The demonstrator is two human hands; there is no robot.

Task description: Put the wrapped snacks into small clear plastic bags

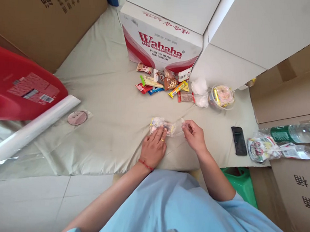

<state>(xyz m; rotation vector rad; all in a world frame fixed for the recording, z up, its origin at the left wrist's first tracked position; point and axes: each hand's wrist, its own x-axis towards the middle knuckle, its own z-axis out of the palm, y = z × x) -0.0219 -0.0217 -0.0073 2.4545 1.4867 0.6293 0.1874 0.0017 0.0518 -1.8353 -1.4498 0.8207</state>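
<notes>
A small bundle of snacks in clear plastic wrap (156, 123) lies on the cloth-covered surface. My left hand (154, 144) rests palm down with its fingers stretched over the near side of the bundle, covering part of it. Just to the right, my right hand (195, 136) is closed in a pinch on a thin piece of clear plastic film (182, 122). Whether this film is joined to the bundle's wrap, I cannot tell.
Several packaged snacks (170, 83) lie before a Wahaha carton (161, 41). Beside them are crumpled plastic balls (199, 86) and a round tub (222, 97). A phone (239, 141) and bottles (301, 134) lie right; a plastic film roll (33, 131) and red container (20, 84) left.
</notes>
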